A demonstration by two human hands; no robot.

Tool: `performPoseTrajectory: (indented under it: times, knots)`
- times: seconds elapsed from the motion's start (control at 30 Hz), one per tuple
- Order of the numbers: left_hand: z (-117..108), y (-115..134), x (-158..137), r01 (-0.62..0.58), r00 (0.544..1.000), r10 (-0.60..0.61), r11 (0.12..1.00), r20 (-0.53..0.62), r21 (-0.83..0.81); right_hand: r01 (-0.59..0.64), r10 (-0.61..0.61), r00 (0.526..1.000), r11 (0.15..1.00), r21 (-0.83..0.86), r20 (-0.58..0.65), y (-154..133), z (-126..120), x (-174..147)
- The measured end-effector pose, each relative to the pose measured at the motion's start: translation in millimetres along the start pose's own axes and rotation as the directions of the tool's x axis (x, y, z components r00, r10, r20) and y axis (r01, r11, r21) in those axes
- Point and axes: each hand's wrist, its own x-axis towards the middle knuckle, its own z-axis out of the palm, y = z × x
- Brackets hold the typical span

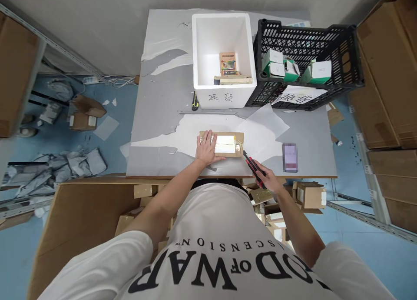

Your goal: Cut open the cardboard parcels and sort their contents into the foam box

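Observation:
A small brown cardboard parcel (pixel 240 138) with a white label lies on the table in front of me, clear tape at its right end. My left hand (pixel 206 148) rests flat on the parcel's left part, fingers spread. My right hand (pixel 269 179) is wrapped around a black and red box cutter (pixel 252 164). The cutter's tip points up and left, at the parcel's lower right corner; whether it touches the cardboard I cannot tell.
Behind the parcel stand a white foam box (pixel 224 95) holding booklets and a black plastic crate (pixel 342 52) with green-white cartons. A yellow-black cutter (pixel 195 101) lies beside the foam box. A phone-like rectangle (pixel 289 158) is at right. Below the table's edge, a large carton (pixel 65 230) holds boxes.

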Motion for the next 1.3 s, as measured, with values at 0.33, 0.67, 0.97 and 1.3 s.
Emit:
performPoseTrajectory:
  times: [0.33, 0.67, 0.97, 1.3]
  knots:
    - [1, -1, 0, -0.010, 1.000, 0.010, 1.000, -0.001, 0.015, -0.015, 0.015, 0.999, 1.000, -0.018, -0.036, 3, 6, -12]
    - [1, -5, -2, -0.050, 0.998, 0.047, 0.996, -0.041, -0.078, -0.194, -0.210, 0.801, 0.794, -0.576, -0.560, 27, -27, -3]
    - [-2, -27, -9, -0.142, 0.986, 0.116, 0.961, -0.121, -0.238, -0.436, -0.162, 0.760, 0.591, -0.679, -0.629, 63, -10, 68]
    - [9, -38, -22, -0.049, 0.977, -0.046, 0.902, -0.209, -0.430, -0.486, -0.162, 0.785, 0.437, -0.757, -0.598, 76, -4, 73]
